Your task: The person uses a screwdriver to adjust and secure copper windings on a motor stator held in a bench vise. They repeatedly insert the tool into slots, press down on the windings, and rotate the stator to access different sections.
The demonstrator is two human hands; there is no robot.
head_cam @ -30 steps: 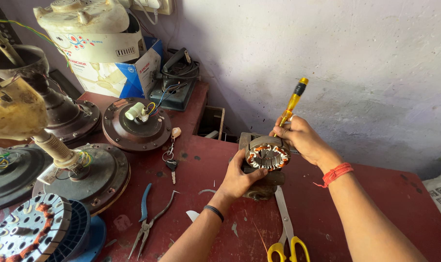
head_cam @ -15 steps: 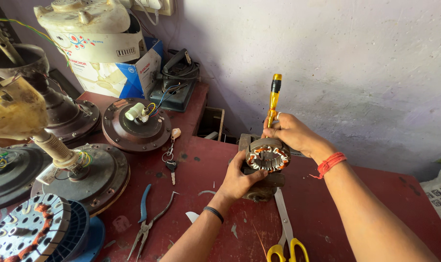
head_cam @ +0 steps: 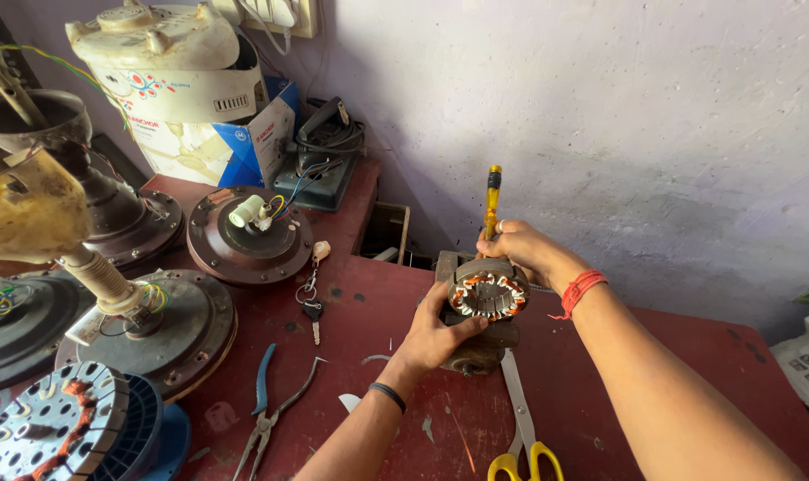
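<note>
A round motor stator (head_cam: 488,295) with copper windings stands on a brown metal block (head_cam: 476,349) on the red table (head_cam: 672,356). My left hand (head_cam: 438,333) grips its near left side, thumb against the rim. My right hand (head_cam: 518,248) sits on its far side, holding a yellow-handled screwdriver (head_cam: 492,199) nearly upright, the handle pointing up and the tip hidden behind the stator. A red thread is tied round my right wrist and a dark band round my left.
Yellow-handled scissors (head_cam: 522,428) lie near my right forearm. Blue-handled pliers (head_cam: 266,401) and a key on a ring (head_cam: 313,303) lie to the left. Several ceiling fan motors (head_cam: 249,233) crowd the left side; a wound stator (head_cam: 53,428) rests at bottom left. A white wall stands close behind.
The screwdriver has swung from tilting right to nearly upright, and my right hand has shifted left and lower onto the stator's far side. My left hand keeps its grip.
</note>
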